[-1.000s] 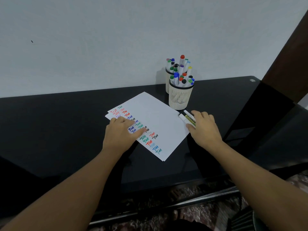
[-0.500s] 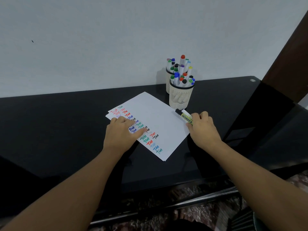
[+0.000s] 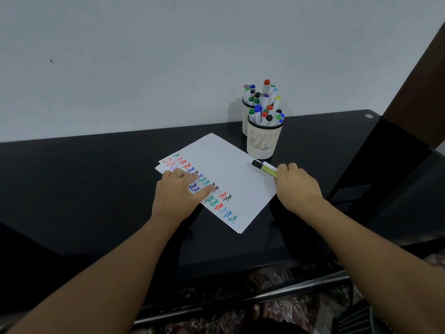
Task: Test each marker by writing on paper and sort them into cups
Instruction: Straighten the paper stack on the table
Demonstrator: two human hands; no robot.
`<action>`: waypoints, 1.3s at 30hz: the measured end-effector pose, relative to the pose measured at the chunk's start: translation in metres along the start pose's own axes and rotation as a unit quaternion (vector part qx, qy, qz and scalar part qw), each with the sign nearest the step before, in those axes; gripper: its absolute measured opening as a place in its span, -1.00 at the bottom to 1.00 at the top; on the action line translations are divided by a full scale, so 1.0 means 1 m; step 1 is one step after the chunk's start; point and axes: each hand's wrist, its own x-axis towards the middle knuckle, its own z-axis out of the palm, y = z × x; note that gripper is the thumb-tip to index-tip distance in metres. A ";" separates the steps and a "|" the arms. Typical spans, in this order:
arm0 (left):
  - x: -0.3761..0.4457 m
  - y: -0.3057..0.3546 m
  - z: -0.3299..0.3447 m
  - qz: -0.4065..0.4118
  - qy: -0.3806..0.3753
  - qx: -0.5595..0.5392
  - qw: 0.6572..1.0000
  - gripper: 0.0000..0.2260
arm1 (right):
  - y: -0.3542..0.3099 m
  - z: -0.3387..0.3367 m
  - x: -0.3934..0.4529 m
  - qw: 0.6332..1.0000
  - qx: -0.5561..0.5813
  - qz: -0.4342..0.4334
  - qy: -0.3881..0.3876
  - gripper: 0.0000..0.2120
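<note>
A white sheet of paper (image 3: 226,169) lies on the black table (image 3: 84,189), with rows of coloured test words down its left side. My left hand (image 3: 179,196) presses flat on those words. My right hand (image 3: 295,186) grips a marker (image 3: 263,167) with a yellow-green label and black cap at the paper's right edge; the cap end points up and left. Behind it stand two white mesh cups, the near cup (image 3: 263,141) and the far cup (image 3: 245,119), each holding several markers.
A pale wall rises behind the table. A dark wooden panel (image 3: 419,80) stands at the far right. The table's front edge runs below my forearms, with patterned floor beneath.
My right hand has closed round the marker and lifted its capped end off the table edge, turning it toward the paper. My left hand has stayed put.
</note>
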 end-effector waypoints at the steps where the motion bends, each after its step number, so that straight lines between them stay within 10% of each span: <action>1: 0.000 0.000 0.000 0.000 0.000 0.000 1.000 -0.34 | 0.000 0.000 0.000 1.000 0.001 0.001 0.006 -0.87; 24: -0.004 0.013 -0.004 0.121 0.038 -0.018 0.992 -0.46 | 0.010 -0.021 -0.021 0.961 0.272 0.039 0.002 -0.77; 39: -0.054 0.236 0.029 0.266 -0.090 -0.130 0.951 -0.47 | 0.141 -0.038 -0.139 0.885 0.424 0.174 0.076 -0.80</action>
